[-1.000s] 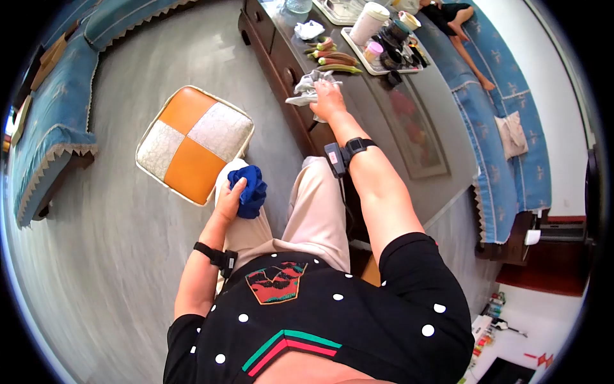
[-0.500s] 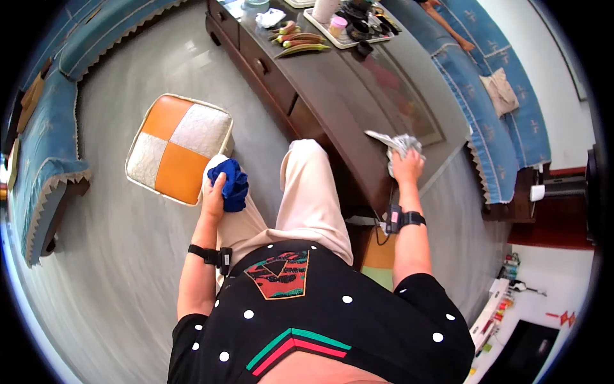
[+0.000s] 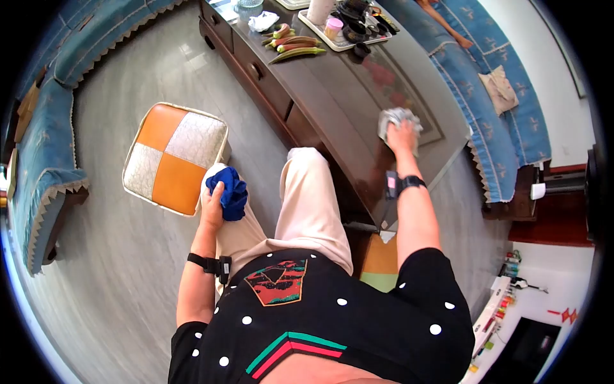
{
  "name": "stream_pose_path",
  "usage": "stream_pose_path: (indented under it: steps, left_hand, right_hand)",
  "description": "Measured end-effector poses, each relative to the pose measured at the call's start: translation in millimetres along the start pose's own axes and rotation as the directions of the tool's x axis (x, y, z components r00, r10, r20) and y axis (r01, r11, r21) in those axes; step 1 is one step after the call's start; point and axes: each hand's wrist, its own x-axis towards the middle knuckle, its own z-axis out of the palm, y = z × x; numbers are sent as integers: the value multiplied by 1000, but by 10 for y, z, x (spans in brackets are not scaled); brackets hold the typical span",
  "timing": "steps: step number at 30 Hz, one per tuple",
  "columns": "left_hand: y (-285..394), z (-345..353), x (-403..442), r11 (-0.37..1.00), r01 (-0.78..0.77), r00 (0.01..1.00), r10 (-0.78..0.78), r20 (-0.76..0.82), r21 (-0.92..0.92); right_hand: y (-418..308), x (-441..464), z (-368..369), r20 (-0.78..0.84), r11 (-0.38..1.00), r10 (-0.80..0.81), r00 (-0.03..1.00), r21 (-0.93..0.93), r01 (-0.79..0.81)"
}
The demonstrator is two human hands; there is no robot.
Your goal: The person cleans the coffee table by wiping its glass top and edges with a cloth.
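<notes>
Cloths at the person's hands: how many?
2: a blue cloth in the left hand, and a grey cloth under the right hand on the dark tabletop.

Blue covered sofas (image 3: pixel 492 121) and a cushion (image 3: pixel 498 90) suggest a home living room.

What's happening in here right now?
A person's right hand holds a crumpled grey cloth on the table, toward its near end. The left hand grips a bunched blue cloth at the left knee, next to a checkered stool. Farther along the table are some pods and a loaded tray.
</notes>
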Motion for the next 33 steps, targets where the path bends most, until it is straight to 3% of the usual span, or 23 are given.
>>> stream_pose_path:
  steps: [2, 4, 6, 11, 13, 17, 18, 23, 28, 33]
  left_hand:
    - [11, 28, -23, 1000, -1, 1000, 1, -4, 16]
    - [47, 75, -37, 999, -19, 1000, 18, 11, 34]
    - [51, 72, -14, 999, -22, 1000, 22, 17, 49]
    - [-59, -21, 69, 993, -28, 999, 32, -32, 116]
    - [-10, 30, 42, 994, -7, 1000, 9, -20, 108]
    - [-3, 44, 17, 974, -109, 994, 113, -7, 200]
    - [-4, 34, -7, 964, -135, 990, 141, -13, 227]
    - [-99, -141, -33, 957, -115, 991, 128, -31, 266]
    - [-102, -170, -69, 981, -108, 993, 114, -29, 160]
    - [21, -12, -133, 985, -116, 993, 119, -22, 124]
  right_hand:
    - [-698, 98, 91, -70, 984, -165, 984, 51, 169]
    - [-1400, 35, -44, 35, 966, -254, 967, 52, 252]
    - [-1919, -39, 34, 32, 939, -343, 939, 52, 341]
    - [-2605, -717, -182, 182, 866, -499, 847, 115, 486]
    - [-2571, -962, -190, 150, 842, -537, 830, 37, 538]
    - [-2183, -1250, -51, 10, 806, -591, 806, -3, 591]
    - [-2031, -1360, -44, -140, 779, -625, 768, -53, 625]
    - [-1140, -1984, -308, -235, 774, -626, 744, -72, 629]
    - [-345, -2610, -621, -194, 824, -567, 801, -128, 552]
    - [-321, -2637, -645, -172, 832, -553, 815, -164, 530]
